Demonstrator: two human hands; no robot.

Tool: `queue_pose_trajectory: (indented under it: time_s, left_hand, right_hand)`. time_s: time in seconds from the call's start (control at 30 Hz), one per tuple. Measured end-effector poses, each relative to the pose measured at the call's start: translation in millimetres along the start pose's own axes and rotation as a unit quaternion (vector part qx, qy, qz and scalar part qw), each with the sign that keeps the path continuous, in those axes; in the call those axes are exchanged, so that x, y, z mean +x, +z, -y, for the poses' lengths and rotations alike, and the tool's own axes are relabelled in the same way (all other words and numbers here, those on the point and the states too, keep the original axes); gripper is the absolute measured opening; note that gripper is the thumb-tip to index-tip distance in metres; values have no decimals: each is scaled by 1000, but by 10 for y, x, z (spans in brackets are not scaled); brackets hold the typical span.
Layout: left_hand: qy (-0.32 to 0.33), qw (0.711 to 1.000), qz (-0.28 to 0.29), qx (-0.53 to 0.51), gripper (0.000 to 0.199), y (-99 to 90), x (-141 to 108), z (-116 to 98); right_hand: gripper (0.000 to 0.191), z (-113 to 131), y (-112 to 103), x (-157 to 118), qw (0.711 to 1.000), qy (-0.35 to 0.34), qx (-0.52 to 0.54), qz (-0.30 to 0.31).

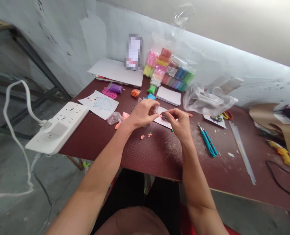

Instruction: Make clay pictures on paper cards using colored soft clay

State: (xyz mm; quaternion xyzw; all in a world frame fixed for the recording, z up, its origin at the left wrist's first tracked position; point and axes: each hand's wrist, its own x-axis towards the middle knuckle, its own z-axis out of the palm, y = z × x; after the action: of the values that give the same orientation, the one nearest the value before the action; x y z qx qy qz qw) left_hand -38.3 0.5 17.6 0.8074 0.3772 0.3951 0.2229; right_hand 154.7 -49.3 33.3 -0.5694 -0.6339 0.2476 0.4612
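On the desk (pixel 150 156), small pink bits (pixel 142 137) lie just nearer than the fingers, and a teal-handled tool (pixel 209 145) lies to their right. The right hand (pixel 180 123) has its fingers pinched together on a small dark striped piece (pixel 164 116); the left hand (pixel 143 113) is curled, with a narrow gap between thumb and forefinger, and I cannot tell whether its other fingers touch anything. Directly below the fingertips, between the two hands, lies a white card (pixel 159 121) with a pink shape (pixel 160 115) on it. Well to the left of the left fingers is a sheet with a blue hedgehog-like drawing (pixel 103 103). Just beyond the fingers are a blue lump (pixel 150 96) and a stack of white paper (pixel 168 95), with a green packet (pixel 151 89) past the lump. Farthest off, against the wall, stand clear bags of coloured packets (pixel 159 62); one bears a white label (pixel 172 71), its print too small to read
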Motion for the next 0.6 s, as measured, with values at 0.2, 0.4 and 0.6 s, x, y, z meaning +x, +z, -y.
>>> queue_pose_trajectory:
  time_s: [0.2,0.4,0.6]
  left_hand:
    - [-9,999,-3,-46,28,-12,-3,-23]
    - [-28,990,14,-140,35,-54,-9,-84]
    - [-38,988,19,-146,30,-57,-7,-89]
  right_hand:
    - [19,68,36,-32,1000,-5,20,6]
    - [20,60,61,-27,997,19,79,1]
    - [27,26,47,-18,997,21,69,-3]
